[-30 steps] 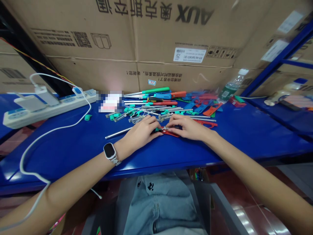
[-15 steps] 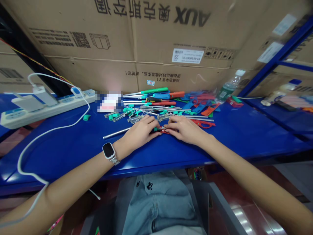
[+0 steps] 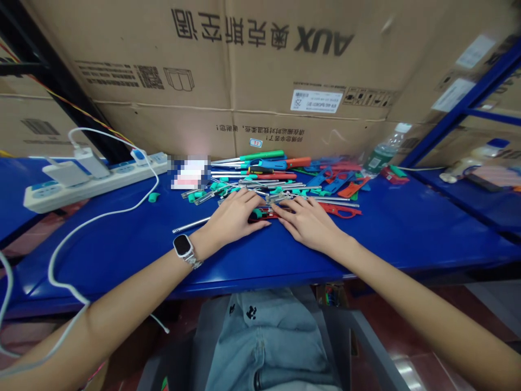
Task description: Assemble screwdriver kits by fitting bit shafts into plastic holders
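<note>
In front of me, a red lighter casing [image 3: 273, 215] lies on the blue table, partly covered by my fingers. My left hand [image 3: 236, 214] is curled over its left part, thumb along the near edge; a teal piece [image 3: 258, 213] shows in the gap. From the right, my right hand [image 3: 313, 224] reaches across the casing with fingers rather extended, its thumb on the near side and fingertips by small metal parts. What lies beneath the fingers is hidden. Just behind are metal tubes [image 3: 334, 201], and a red casing with a loop handle [image 3: 344, 211] sits to the right.
Behind my hands spreads a pile of lighter parts, including a green-handled piece [image 3: 262, 155] and blue casings [image 3: 341, 183]. A white power strip [image 3: 97, 184] with a trailing cable stands left, a plastic bottle [image 3: 380, 155] right. A large cardboard box [image 3: 260, 70] walls off the back.
My right hand's fingers have straightened from a tighter pinch and spread over the casing. The left hand stays at the casing's left part. The view has shifted slightly.
</note>
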{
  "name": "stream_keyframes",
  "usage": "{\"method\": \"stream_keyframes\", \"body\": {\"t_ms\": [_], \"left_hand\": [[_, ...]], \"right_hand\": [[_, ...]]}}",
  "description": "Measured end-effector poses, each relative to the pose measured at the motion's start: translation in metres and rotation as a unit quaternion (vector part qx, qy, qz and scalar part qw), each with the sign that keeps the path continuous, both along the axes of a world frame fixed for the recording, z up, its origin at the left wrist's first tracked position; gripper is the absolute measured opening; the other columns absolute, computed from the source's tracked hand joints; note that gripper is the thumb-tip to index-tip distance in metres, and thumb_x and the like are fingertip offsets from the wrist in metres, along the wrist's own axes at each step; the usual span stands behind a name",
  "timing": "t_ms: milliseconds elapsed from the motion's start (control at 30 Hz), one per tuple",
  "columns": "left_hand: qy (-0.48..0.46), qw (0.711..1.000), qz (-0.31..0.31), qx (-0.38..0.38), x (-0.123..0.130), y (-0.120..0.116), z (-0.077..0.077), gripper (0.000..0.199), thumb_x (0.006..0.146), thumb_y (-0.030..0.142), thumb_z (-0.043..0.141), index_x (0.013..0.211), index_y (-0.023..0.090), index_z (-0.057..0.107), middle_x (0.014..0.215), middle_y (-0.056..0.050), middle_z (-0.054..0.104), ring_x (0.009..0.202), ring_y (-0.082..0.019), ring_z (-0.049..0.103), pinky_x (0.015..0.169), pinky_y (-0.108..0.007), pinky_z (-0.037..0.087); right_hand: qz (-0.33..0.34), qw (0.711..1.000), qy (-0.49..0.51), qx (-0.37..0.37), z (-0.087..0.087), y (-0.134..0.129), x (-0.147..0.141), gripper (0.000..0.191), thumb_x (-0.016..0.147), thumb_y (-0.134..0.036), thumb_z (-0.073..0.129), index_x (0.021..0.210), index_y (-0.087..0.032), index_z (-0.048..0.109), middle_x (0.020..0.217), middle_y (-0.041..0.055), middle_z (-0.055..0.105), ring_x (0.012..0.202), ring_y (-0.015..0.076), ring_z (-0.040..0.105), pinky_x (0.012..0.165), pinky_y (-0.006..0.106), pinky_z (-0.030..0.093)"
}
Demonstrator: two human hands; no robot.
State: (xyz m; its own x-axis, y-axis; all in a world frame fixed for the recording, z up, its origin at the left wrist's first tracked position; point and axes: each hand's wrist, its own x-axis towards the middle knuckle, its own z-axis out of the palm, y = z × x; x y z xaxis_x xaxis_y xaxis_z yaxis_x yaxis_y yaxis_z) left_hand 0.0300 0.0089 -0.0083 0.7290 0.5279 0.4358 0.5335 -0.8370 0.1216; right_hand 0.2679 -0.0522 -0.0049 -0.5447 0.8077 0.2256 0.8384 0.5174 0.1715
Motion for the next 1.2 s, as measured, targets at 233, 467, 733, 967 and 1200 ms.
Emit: {"method": "stream_keyframes", "body": {"t_ms": [233,467,733,967,1200], "left_hand": [[0.030,0.996,-0.051,-0.071,-0.020,0.011,0.008,0.038,0.099,0.047,0.067,0.123,0.018,0.074,0.116,-0.011,0.069,0.107,-0.028,0.065,0.095,-0.043,0.053],[0.031,0.992,-0.064,-0.101,-0.021,0.010,0.011,0.047,0.101,0.046,0.064,0.141,0.021,0.065,0.118,-0.012,0.068,0.109,-0.028,0.065,0.097,-0.044,0.052],[0.032,0.991,-0.086,-0.095,-0.018,0.016,0.002,0.038,0.103,0.040,0.063,0.135,0.020,0.069,0.120,-0.011,0.066,0.109,-0.026,0.065,0.097,-0.042,0.053],[0.018,0.989,-0.072,-0.126,-0.021,0.011,0.007,0.047,0.101,0.043,0.066,0.142,0.021,0.062,0.126,-0.012,0.068,0.117,-0.029,0.064,0.104,-0.046,0.051],[-0.012,0.991,-0.038,-0.130,-0.045,0.010,0.011,0.024,0.103,0.031,0.058,0.120,0.018,0.070,0.116,-0.010,0.071,0.112,-0.026,0.066,0.099,-0.043,0.053]], "right_hand": [[0.010,0.999,-0.033,0.019,0.002,0.006,0.007,0.046,0.111,-0.031,0.041,0.153,-0.023,0.056,0.132,0.0141,0.068,0.114,0.0319,0.058,0.090,0.043,0.039],[0.034,0.999,-0.033,0.012,0.004,0.016,0.019,0.045,0.111,-0.032,0.042,0.153,-0.025,0.057,0.131,0.0139,0.067,0.114,0.0310,0.058,0.088,0.040,0.037],[0.042,0.999,-0.025,0.011,0.004,0.017,0.018,0.045,0.110,-0.031,0.043,0.151,-0.023,0.058,0.130,0.0152,0.067,0.112,0.0310,0.058,0.088,0.041,0.038],[0.029,0.999,-0.026,0.007,0.005,0.014,0.017,0.045,0.109,-0.030,0.043,0.151,-0.023,0.059,0.132,0.0156,0.067,0.113,0.0316,0.059,0.089,0.042,0.039],[0.044,0.998,0.040,0.009,0.014,0.013,0.002,0.043,0.106,-0.033,0.049,0.145,-0.020,0.062,0.132,0.0155,0.067,0.117,0.0323,0.060,0.094,0.046,0.042]]}}
